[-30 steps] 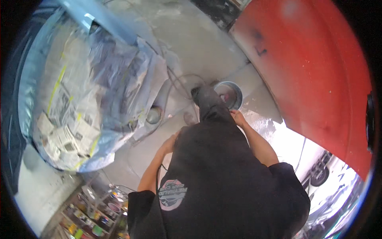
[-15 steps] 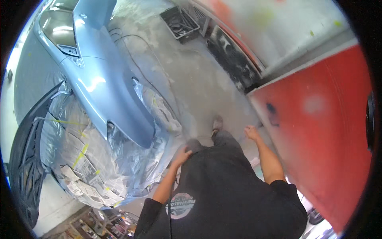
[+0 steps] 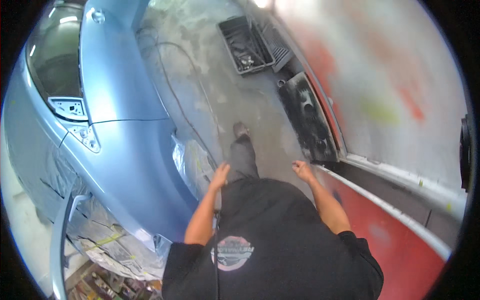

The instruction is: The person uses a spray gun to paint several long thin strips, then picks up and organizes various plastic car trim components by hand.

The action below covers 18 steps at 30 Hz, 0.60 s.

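My left hand (image 3: 220, 176) hangs in front of my body, fingers loosely bent and apart, with nothing seen in it. It is nearest to the blue car's fender (image 3: 142, 170) but not touching it. My right hand (image 3: 303, 171) is held forward with its fingers curled in; whatever they may hold is too small to make out. Beyond it lies a black panel (image 3: 310, 117) with pale smears, on the floor along the wall. My shoe (image 3: 241, 131) is stepping on the grey floor ahead.
A hose (image 3: 182, 107) runs along the floor beside the car. A black crate (image 3: 246, 47) with loose parts stands ahead by the wall. Newspaper and plastic masking (image 3: 117, 240) cover the car's front. A red panel (image 3: 380, 230) is at my right, below a paint-spotted wall (image 3: 395, 75).
I have walked forward alongside the car; its door and window now show closer, and the crate and black panel are nearer. Both hands have swung while walking.
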Each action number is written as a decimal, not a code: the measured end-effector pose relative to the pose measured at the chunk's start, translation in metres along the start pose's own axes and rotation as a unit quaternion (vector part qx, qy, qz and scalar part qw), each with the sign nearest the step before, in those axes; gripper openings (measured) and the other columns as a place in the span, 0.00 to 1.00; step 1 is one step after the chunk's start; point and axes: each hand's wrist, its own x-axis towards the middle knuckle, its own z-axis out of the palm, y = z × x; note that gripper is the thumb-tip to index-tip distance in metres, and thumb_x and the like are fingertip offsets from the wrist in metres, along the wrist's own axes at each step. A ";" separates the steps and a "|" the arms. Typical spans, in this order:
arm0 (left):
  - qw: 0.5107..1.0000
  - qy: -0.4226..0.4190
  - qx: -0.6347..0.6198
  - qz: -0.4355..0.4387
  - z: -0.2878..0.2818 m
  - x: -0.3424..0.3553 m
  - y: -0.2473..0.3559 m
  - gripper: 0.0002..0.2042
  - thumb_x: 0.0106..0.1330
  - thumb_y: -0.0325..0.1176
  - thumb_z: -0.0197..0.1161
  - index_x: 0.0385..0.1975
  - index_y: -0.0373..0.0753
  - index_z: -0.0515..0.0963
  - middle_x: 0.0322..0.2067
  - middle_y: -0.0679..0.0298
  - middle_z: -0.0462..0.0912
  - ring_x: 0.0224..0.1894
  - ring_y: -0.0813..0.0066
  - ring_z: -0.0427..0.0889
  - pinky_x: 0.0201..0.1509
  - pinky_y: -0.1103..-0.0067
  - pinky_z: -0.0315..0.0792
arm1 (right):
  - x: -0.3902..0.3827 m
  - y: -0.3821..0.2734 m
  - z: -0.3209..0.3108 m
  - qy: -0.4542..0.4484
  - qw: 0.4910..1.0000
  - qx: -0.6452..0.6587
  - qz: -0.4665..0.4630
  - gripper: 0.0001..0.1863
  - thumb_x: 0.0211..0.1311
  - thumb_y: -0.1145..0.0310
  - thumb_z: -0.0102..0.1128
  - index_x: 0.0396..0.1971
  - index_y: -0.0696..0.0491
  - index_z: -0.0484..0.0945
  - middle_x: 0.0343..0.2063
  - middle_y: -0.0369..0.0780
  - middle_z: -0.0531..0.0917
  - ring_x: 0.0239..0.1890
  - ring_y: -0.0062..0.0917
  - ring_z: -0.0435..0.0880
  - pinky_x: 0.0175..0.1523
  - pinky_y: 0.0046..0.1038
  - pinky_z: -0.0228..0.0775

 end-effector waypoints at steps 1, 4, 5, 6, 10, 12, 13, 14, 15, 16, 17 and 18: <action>1.000 -0.006 0.016 0.005 -0.015 0.012 -0.002 0.34 0.68 0.51 0.58 0.66 0.31 0.67 0.63 0.38 0.70 0.68 0.47 0.67 0.71 0.64 0.60 | -0.010 0.000 0.007 -0.017 1.000 -0.003 0.016 0.22 0.62 0.63 0.58 0.54 0.58 0.79 0.42 0.51 0.86 0.46 0.40 0.86 0.53 0.36 0.75; 0.989 -0.065 0.130 -0.010 -0.053 0.057 0.078 0.31 0.67 0.47 0.58 0.64 0.31 0.69 0.59 0.38 0.74 0.65 0.46 0.71 0.69 0.64 0.64 | 0.033 -0.023 -0.022 0.009 0.995 -0.098 -0.013 0.19 0.63 0.63 0.59 0.51 0.58 0.81 0.43 0.51 0.86 0.48 0.44 0.85 0.54 0.37 0.74; 0.984 -0.065 0.164 -0.014 -0.058 0.063 0.088 0.28 0.66 0.43 0.58 0.63 0.33 0.70 0.57 0.38 0.76 0.62 0.45 0.74 0.66 0.63 0.67 | 0.045 -0.051 -0.044 0.038 0.998 -0.049 0.014 0.20 0.64 0.63 0.59 0.51 0.58 0.81 0.43 0.51 0.86 0.49 0.45 0.85 0.54 0.37 0.74; 0.983 -0.071 0.166 -0.030 -0.061 0.071 0.098 0.28 0.66 0.43 0.58 0.63 0.33 0.70 0.57 0.38 0.76 0.62 0.45 0.74 0.66 0.63 0.67 | 0.059 -0.080 -0.066 0.071 0.997 0.001 0.043 0.20 0.64 0.63 0.59 0.52 0.58 0.80 0.43 0.52 0.86 0.49 0.45 0.85 0.54 0.37 0.74; 0.958 -0.146 0.245 0.039 -0.061 0.118 0.177 0.24 0.66 0.41 0.58 0.59 0.36 0.74 0.53 0.41 0.79 0.58 0.44 0.76 0.62 0.60 0.70 | 0.137 -0.145 -0.149 0.105 0.991 0.053 0.062 0.22 0.63 0.63 0.59 0.54 0.59 0.78 0.46 0.54 0.84 0.52 0.46 0.84 0.56 0.37 0.74; 0.945 -0.176 0.272 0.042 -0.064 0.147 0.232 0.22 0.66 0.40 0.58 0.57 0.37 0.75 0.51 0.42 0.80 0.56 0.44 0.77 0.60 0.58 0.71 | 0.194 -0.166 -0.173 0.091 0.988 0.076 0.102 0.23 0.63 0.63 0.59 0.55 0.60 0.78 0.48 0.55 0.83 0.53 0.46 0.83 0.56 0.37 0.73; 0.945 -0.155 0.284 0.053 -0.063 0.169 0.254 0.22 0.66 0.39 0.58 0.57 0.37 0.75 0.51 0.43 0.80 0.55 0.43 0.77 0.61 0.58 0.70 | 0.223 -0.169 -0.182 0.090 0.993 0.051 0.064 0.23 0.63 0.64 0.59 0.55 0.60 0.78 0.49 0.56 0.83 0.54 0.46 0.82 0.57 0.38 0.73; 0.944 -0.137 0.293 0.063 -0.060 0.184 0.276 0.21 0.66 0.39 0.58 0.57 0.37 0.75 0.50 0.44 0.80 0.54 0.42 0.77 0.61 0.58 0.70 | 0.245 -0.169 -0.188 0.086 0.996 0.024 0.029 0.23 0.63 0.64 0.59 0.55 0.60 0.77 0.50 0.57 0.82 0.55 0.47 0.82 0.58 0.38 0.73; 0.950 -0.114 0.283 0.068 -0.067 0.204 0.319 0.20 0.66 0.38 0.58 0.55 0.37 0.77 0.49 0.45 0.81 0.54 0.44 0.77 0.61 0.58 0.70 | 0.273 -0.176 -0.196 0.043 0.995 0.041 0.077 0.23 0.62 0.65 0.58 0.55 0.61 0.77 0.51 0.57 0.81 0.56 0.47 0.80 0.60 0.39 0.72; 0.950 -0.115 0.285 0.063 -0.070 0.232 0.340 0.20 0.66 0.38 0.58 0.55 0.37 0.77 0.49 0.45 0.81 0.54 0.44 0.77 0.61 0.58 0.70 | 0.314 -0.181 -0.205 0.039 0.995 0.044 0.078 0.23 0.62 0.65 0.58 0.55 0.61 0.77 0.51 0.57 0.81 0.56 0.47 0.80 0.60 0.39 0.72; 0.952 -0.063 0.281 0.105 -0.067 0.242 0.349 0.19 0.67 0.38 0.58 0.54 0.36 0.77 0.49 0.46 0.81 0.54 0.45 0.77 0.60 0.59 0.70 | 0.339 -0.181 -0.208 0.007 0.997 0.007 0.071 0.23 0.62 0.66 0.58 0.55 0.61 0.77 0.51 0.56 0.81 0.57 0.48 0.80 0.60 0.39 0.71; 0.949 -0.011 0.278 0.147 -0.066 0.253 0.355 0.18 0.67 0.38 0.57 0.52 0.36 0.78 0.48 0.48 0.82 0.54 0.47 0.77 0.59 0.59 0.71 | 0.362 -0.181 -0.209 -0.024 0.997 -0.028 0.063 0.23 0.62 0.66 0.58 0.55 0.60 0.77 0.51 0.55 0.81 0.57 0.48 0.80 0.60 0.39 0.71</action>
